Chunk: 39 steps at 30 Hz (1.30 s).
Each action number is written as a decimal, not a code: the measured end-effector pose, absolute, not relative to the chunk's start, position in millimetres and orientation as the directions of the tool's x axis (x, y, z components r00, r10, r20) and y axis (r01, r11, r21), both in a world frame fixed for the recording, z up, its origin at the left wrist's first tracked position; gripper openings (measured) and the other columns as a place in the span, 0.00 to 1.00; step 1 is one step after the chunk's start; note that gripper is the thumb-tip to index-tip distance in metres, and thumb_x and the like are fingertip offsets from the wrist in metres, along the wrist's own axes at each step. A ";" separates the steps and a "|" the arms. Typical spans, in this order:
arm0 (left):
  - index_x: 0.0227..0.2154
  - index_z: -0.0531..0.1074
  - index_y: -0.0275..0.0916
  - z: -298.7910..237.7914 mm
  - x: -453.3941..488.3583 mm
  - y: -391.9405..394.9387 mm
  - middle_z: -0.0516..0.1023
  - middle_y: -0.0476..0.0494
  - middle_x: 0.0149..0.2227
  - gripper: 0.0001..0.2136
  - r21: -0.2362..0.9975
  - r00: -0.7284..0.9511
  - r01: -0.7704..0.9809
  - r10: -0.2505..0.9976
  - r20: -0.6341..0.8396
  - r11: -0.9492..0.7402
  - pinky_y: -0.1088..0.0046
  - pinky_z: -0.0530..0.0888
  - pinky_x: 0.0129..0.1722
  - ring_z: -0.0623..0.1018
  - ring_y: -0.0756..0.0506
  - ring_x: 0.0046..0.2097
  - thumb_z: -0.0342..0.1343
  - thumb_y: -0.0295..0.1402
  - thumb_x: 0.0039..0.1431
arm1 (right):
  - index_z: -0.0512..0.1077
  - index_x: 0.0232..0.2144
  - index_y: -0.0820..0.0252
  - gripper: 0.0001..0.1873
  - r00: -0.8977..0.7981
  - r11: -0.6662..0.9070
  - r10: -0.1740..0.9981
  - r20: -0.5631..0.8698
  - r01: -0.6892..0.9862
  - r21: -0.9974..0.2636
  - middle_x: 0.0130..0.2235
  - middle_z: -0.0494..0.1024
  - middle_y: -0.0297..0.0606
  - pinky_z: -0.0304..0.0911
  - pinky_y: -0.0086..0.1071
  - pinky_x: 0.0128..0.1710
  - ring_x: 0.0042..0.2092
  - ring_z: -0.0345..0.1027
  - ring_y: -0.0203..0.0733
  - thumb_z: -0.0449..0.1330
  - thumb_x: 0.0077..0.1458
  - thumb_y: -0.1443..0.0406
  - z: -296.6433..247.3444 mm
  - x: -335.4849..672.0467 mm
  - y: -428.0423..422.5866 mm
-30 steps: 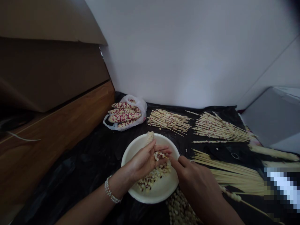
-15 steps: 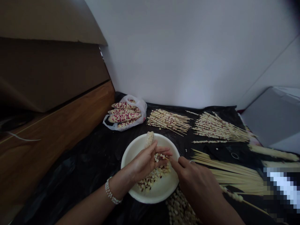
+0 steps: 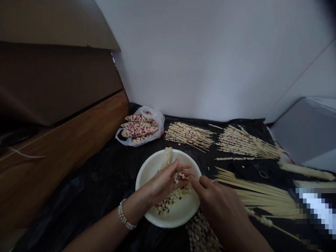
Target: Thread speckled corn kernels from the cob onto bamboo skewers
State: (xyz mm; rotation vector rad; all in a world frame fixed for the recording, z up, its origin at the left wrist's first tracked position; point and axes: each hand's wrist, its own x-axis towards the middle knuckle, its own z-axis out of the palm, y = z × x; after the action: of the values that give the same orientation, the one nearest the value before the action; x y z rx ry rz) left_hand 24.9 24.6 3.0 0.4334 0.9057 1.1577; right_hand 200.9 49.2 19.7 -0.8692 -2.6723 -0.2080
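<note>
My left hand point(image 3: 168, 180) is cupped palm up over the white bowl point(image 3: 141, 175), cradling a few loose corn kernels point(image 3: 179, 176). In my right hand point(image 3: 215, 196), at the bowl's right rim, a thin bamboo skewer point(image 3: 187, 178) is pinched, its tip among those kernels. Most of the skewer is hidden by the right hand. More loose corn kernels point(image 3: 170, 203) lie in the bowl below my left hand. A bare corncob point(image 3: 166, 156) leans inside the far rim.
Speckled corn ears point(image 3: 139, 132) fill a plastic bag point(image 3: 160, 119) at the back. Two piles of kernel-threaded skewers point(image 3: 183, 134) lie right of it. Plain bamboo skewers point(image 3: 262, 192) and stripped cobs point(image 3: 307, 170) lie right. Black sheeting point(image 3: 99, 185) covers the surface; a wall point(image 3: 196, 63) stands behind.
My left fingers have shifted slightly, and fewer kernels show in the palm. The right hand keeps nearly the same place with the skewer.
</note>
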 end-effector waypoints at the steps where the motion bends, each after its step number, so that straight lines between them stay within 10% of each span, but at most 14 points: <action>1: 0.45 0.72 0.30 3.6 24.5 24.9 0.77 0.33 0.42 0.22 0.699 0.116 -0.613 0.917 -0.381 0.368 0.61 0.64 0.55 0.74 0.42 0.47 0.47 0.45 0.63 | 0.73 0.42 0.58 0.22 -0.758 0.803 0.550 0.350 0.596 0.028 0.26 0.72 0.34 0.38 0.33 0.20 0.21 0.62 0.33 0.51 0.45 0.76 18.8 200.6 49.6; 9: 0.44 0.71 0.33 14.8 15.6 33.4 0.77 0.40 0.34 0.17 0.571 0.074 -0.747 0.896 -0.438 0.341 0.67 0.71 0.48 0.77 0.48 0.37 0.46 0.40 0.64 | 0.71 0.44 0.56 0.19 -0.693 0.774 0.595 0.407 0.630 -0.060 0.29 0.70 0.31 0.44 0.31 0.21 0.23 0.65 0.34 0.50 0.53 0.73 18.9 203.6 55.1; 39: 0.33 0.77 0.33 3.9 15.8 33.8 0.78 0.44 0.31 0.04 0.715 -0.138 -0.668 0.909 -0.392 0.207 0.77 0.74 0.41 0.76 0.52 0.34 0.61 0.25 0.54 | 0.68 0.51 0.58 0.23 -0.704 0.784 0.566 0.428 0.620 -0.017 0.30 0.71 0.34 0.49 0.31 0.23 0.25 0.64 0.34 0.48 0.54 0.74 20.6 205.5 56.0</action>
State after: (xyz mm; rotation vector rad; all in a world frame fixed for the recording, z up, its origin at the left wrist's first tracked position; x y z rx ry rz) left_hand 15.8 33.8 3.9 0.3144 0.9975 1.4000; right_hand 205.5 56.0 20.6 -0.8956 -2.5602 -0.1784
